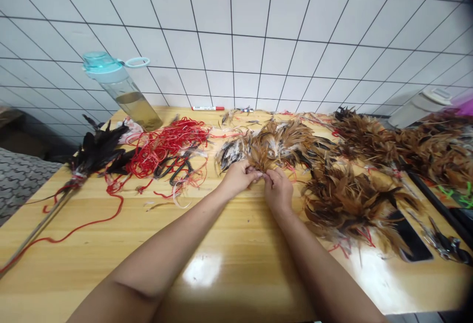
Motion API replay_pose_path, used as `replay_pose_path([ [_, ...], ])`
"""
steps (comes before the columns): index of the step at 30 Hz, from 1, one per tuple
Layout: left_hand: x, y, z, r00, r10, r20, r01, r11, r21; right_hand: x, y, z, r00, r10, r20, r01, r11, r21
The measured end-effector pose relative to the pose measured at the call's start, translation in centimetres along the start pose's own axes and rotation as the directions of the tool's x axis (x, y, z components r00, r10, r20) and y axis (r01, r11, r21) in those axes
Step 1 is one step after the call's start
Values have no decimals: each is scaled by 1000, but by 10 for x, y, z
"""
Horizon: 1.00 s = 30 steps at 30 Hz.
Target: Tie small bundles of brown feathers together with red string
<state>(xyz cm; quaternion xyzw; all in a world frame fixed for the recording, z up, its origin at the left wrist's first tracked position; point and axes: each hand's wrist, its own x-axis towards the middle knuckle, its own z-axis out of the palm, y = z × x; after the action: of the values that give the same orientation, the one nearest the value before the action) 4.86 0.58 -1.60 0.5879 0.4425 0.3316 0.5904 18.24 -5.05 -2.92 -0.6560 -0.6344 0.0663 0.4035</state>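
Left hand and right hand, fingers pinched together, grip base of feather bunch above surface. Feather pile just beyond hands; red string left of left hand.

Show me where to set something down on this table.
Bare wood fills the gap between left forearm and right forearm, and the patch from the former to the long red cord. Crowded: the back, with red string and feathers; the right, with feather pile, phone and scissors.
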Motion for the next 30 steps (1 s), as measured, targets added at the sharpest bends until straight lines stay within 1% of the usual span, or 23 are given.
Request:
replay_pose_path([
  [2,1,0,-1,999,38,3,-38,995,94,1,-1,-1,1000,-7,6,7,999,-31],
  [3,1,0,-2,997,72,-12,-69,985,160,2,-1,-1,1000,-14,3,14,999,-45],
  [6,1,4,-2,975,215,-53,-185,923,337,3,1,-2,998,-68,-18,67,996,-58],
  [8,0,7,0,952,307,-8,-281,878,388,2,3,-3,993,-115,-21,113,988,-102],
  [11,1,9,2,920,385,67,-372,809,455,3,9,-2,975,-212,-62,192,952,-238],
  [14,7,6,0,863,487,133,-480,709,517,7,14,1,947,-313,-70,269,893,-361],
  [15,8,5,0,851,503,150,-496,676,546,8,14,2,938,-336,-89,277,879,-389],
  [17,9,3,-1,843,509,172,-494,610,619,8,15,2,926,-368,-81,300,850,-434],
  [20,7,2,0,828,527,192,-498,535,682,6,14,3,934,-352,-64,282,833,-476],
  [22,4,2,1,816,538,210,-512,507,693,4,13,4,942,-333,-40,276,838,-471],
  [24,2,3,0,817,535,214,-514,509,690,3,12,5,946,-323,-18,284,856,-431],
  [25,1,3,0,824,528,203,-504,523,687,2,11,5,949,-316,-16,281,867,-411],
  [27,0,3,0,841,517,160,-478,571,667,2,9,5,955,-295,-25,263,883,-388],
  [30,2,2,1,849,520,92,-465,654,596,1,8,5,972,-236,-14,211,892,-399],
])
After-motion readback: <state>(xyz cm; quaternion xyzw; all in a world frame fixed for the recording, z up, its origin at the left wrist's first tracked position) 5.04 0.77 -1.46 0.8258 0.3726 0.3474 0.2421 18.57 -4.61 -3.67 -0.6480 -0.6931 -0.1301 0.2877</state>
